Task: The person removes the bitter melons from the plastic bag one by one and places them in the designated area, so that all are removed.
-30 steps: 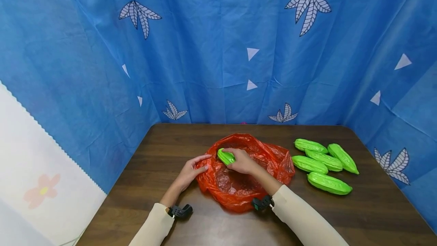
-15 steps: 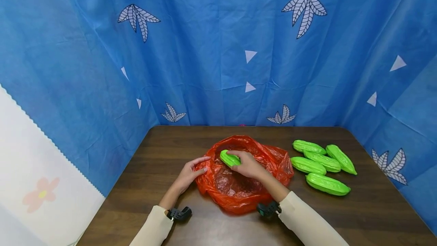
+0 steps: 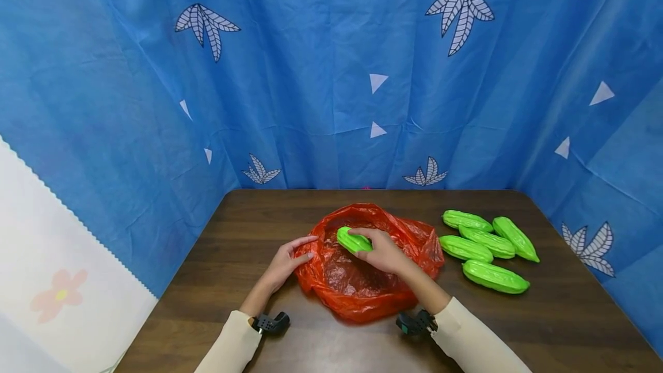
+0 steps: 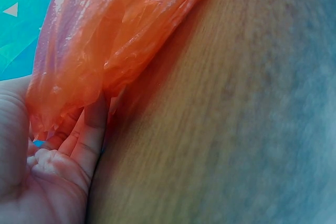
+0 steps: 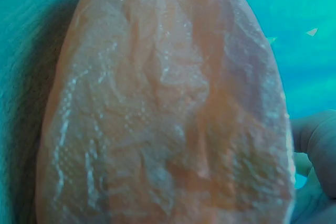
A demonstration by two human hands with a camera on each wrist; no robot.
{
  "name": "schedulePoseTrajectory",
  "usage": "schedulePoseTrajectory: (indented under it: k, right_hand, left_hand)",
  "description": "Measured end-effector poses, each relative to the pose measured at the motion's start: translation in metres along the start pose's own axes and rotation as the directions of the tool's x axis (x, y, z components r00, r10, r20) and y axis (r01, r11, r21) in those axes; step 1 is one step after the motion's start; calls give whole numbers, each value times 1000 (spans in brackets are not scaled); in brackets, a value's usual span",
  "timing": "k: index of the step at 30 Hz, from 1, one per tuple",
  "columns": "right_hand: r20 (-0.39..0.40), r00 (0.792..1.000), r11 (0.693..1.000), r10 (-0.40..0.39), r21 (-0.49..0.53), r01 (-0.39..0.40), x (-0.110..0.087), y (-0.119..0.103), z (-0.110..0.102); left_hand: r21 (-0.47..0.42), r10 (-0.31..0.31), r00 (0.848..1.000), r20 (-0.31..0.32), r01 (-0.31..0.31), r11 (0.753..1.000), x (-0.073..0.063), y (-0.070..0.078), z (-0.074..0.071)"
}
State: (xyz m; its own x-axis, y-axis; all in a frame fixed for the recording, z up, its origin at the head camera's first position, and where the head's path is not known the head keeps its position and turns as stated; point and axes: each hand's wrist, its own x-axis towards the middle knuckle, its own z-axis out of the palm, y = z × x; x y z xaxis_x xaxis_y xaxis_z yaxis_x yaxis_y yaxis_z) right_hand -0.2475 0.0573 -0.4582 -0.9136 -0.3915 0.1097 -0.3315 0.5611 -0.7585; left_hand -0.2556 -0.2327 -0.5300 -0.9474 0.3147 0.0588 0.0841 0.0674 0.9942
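Observation:
A red plastic bag (image 3: 357,304) lies with its mouth spread wide on the table. My left hand (image 3: 282,263) is at its left rim, and in the left wrist view the bag's edge runs between the thumb and the fingers (image 4: 86,145). Over the bag's opening, my right hand (image 3: 382,251) holds a bright green bitter melon (image 3: 352,239) between thumb and fingers, its far end tilted up to the left. The right wrist view is mostly filled by the bag's wall (image 5: 163,108), with part of the right hand (image 5: 320,156) at the edge.
Several more bitter melons lie to the right of the bag, the nearest bitter melon (image 3: 495,277) a little apart from the group. The brown wooden table (image 3: 233,229) meets a blue patterned curtain (image 3: 331,102) at the back and sides. White cloth (image 3: 62,269) hangs at the left.
My right hand has shifted slightly to the right over the bag with the bitter melon in it. The left hand stays at the bag's rim.

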Motion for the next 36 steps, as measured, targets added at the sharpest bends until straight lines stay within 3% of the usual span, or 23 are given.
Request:
schedulePoseTrajectory:
  k: [29,36]
  right_hand:
    - [-67,997,998,30,65,-25,-29,13,-35]
    - [-80,997,997,-8,71,14,-37,17,-41]
  left_hand:
    - [-17,7,1000,17,-7,1000,1,1,-1]
    - [-19,1,1000,18,0,1000,-1,1,-1]
